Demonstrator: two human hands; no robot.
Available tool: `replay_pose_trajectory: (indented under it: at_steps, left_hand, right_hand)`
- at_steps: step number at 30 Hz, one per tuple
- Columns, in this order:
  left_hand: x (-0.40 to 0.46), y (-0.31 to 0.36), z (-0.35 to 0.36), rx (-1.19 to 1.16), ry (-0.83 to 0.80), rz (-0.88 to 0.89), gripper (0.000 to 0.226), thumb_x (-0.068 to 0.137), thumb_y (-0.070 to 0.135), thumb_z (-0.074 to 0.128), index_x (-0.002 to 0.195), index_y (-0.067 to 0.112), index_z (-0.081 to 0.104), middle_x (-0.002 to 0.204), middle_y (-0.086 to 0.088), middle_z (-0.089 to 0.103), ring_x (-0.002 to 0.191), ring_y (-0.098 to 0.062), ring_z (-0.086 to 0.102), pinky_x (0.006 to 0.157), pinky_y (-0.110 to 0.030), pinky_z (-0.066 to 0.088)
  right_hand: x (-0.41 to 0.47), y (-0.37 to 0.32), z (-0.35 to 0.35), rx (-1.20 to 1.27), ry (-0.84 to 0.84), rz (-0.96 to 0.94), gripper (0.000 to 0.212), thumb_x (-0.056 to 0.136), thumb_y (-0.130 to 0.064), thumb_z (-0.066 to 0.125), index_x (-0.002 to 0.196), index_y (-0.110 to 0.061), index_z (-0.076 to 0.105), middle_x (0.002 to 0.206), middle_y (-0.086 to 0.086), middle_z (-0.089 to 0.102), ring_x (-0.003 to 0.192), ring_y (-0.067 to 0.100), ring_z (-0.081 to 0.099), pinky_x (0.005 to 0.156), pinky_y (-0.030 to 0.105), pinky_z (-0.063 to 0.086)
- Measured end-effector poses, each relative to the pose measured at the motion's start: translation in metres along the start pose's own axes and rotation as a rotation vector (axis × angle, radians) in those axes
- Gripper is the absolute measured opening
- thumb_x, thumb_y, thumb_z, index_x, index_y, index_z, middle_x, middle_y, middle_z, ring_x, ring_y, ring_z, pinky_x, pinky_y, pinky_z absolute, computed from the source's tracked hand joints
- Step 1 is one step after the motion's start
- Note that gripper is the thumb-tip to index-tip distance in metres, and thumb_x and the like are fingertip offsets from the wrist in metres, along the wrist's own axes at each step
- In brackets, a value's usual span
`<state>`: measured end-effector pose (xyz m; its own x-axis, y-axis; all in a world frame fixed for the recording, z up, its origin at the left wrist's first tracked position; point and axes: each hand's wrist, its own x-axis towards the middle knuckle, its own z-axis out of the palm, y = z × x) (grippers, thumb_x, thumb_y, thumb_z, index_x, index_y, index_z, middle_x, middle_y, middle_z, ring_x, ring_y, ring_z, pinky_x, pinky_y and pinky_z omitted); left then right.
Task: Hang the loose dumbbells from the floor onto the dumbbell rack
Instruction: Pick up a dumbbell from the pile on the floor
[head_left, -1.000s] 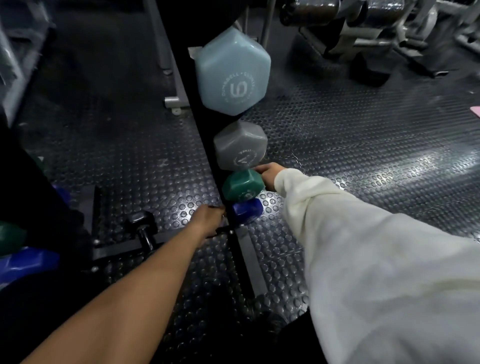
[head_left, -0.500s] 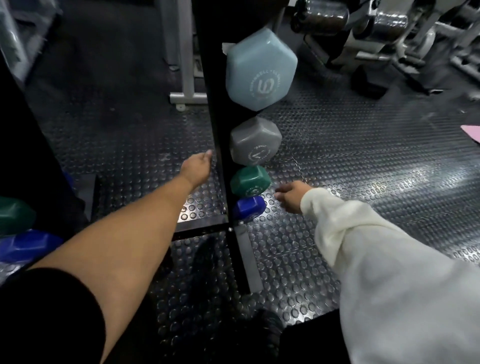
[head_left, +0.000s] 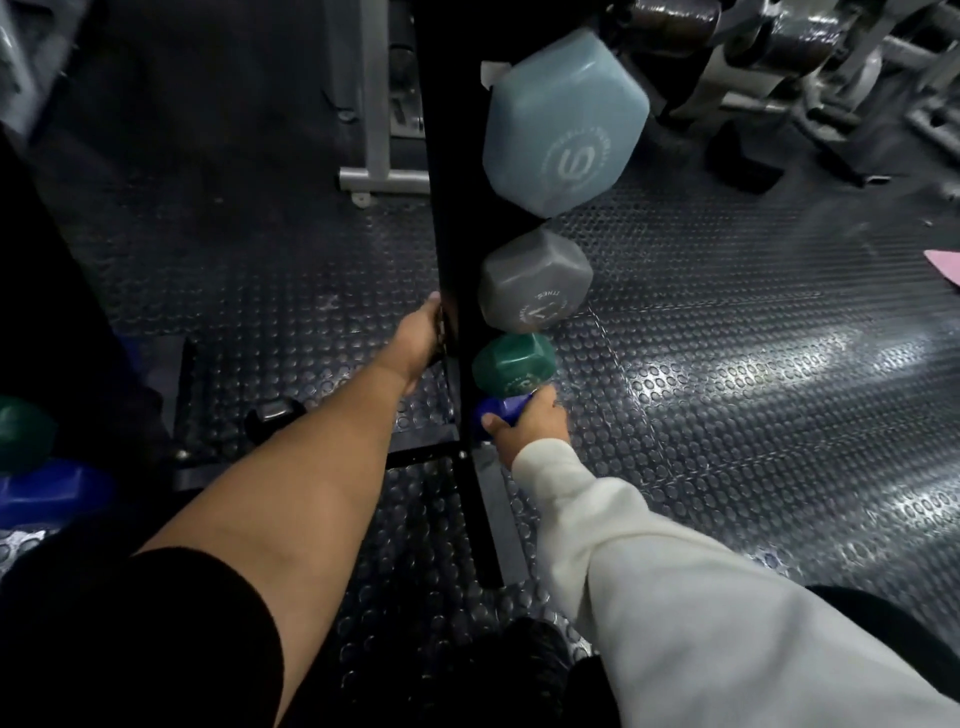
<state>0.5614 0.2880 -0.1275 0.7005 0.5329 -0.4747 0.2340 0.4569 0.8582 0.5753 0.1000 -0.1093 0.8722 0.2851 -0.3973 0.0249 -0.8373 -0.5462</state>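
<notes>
Rack upright (head_left: 447, 208) stands center on studded floor (head_left: 727, 415). Four dumbbells stacked on its right side: biggest dumbbell (head_left: 563, 124) on top, mid dumbbell (head_left: 535, 283) below, small dumbbell (head_left: 514, 361) under that, lowest dumbbell (head_left: 501, 410) at bottom. Left hand (head_left: 418, 340) on upright's left edge; right hand (head_left: 530, 423) on lowest dumbbell.

Head view. The black dumbbell rack (head_left: 447, 218) carries, from far to near, light-blue (head_left: 563, 124), grey (head_left: 535, 280), green (head_left: 511, 361) and blue dumbbell (head_left: 501, 410) heads. The right hand (head_left: 530, 423) grips the blue dumbbell; the left hand (head_left: 415, 340) holds the rack's left edge.
</notes>
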Motion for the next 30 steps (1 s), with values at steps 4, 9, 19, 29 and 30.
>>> replay_pose_trajectory:
  at_steps: [4,9,19,29,30]
  left_hand:
    - [0.011,-0.006,-0.004,-0.022,-0.001,0.013,0.055,0.111,0.041,0.043,0.122,-0.007,0.068,0.067,-0.002,0.074,0.054,-0.007,0.064,0.071,-0.027,0.052]
    - [0.016,-0.014,-0.009,0.068,-0.013,-0.028,0.052,0.107,0.058,0.041,0.084,0.021,0.069,0.070,0.010,0.071,0.061,-0.005,0.062,0.073,-0.030,0.048]
    - [0.007,0.004,-0.005,0.212,-0.002,0.093,0.041,0.110,0.040,0.041,0.117,0.016,0.074,0.080,0.011,0.078,0.057,0.008,0.056,0.063,-0.021,0.045]
    - [0.013,-0.016,-0.001,0.088,0.023,0.031,0.036,0.111,0.031,0.039,0.090,0.021,0.066,0.050,0.019,0.057,0.047,0.008,0.056,0.053,-0.015,0.046]
    - [0.014,-0.016,-0.001,0.099,0.025,0.035,0.036,0.111,0.031,0.038,0.087,0.022,0.063,0.051,0.020,0.058,0.048,0.008,0.056,0.052,-0.014,0.046]
  right_hand:
    - [-0.008,-0.002,0.009,-0.088,0.058,-0.066,0.069,0.088,-0.030,0.075,0.137,-0.005,0.034,0.138,0.020,0.040,0.121,0.042,0.052,0.100,0.042,0.043]
    - [-0.016,0.002,0.023,-0.173,0.166,-0.165,0.067,0.086,-0.033,0.076,0.132,-0.006,0.036,0.128,0.013,0.034,0.104,0.042,0.057,0.089,0.046,0.049]
    - [-0.017,0.016,0.030,0.235,0.317,-0.188,0.061,0.090,-0.036,0.070,0.140,-0.013,0.045,0.137,0.011,0.042,0.116,0.026,0.050,0.090,0.025,0.032]
    - [-0.017,0.014,0.037,-0.022,0.295,-0.246,0.045,0.098,-0.041,0.059,0.129,-0.009,0.053,0.145,0.009,0.044,0.117,0.033,0.055,0.086,0.040,0.044]
    - [-0.016,0.014,0.036,-0.027,0.293,-0.247,0.046,0.098,-0.041,0.058,0.130,-0.009,0.053,0.146,0.009,0.044,0.118,0.033,0.055,0.087,0.039,0.044]
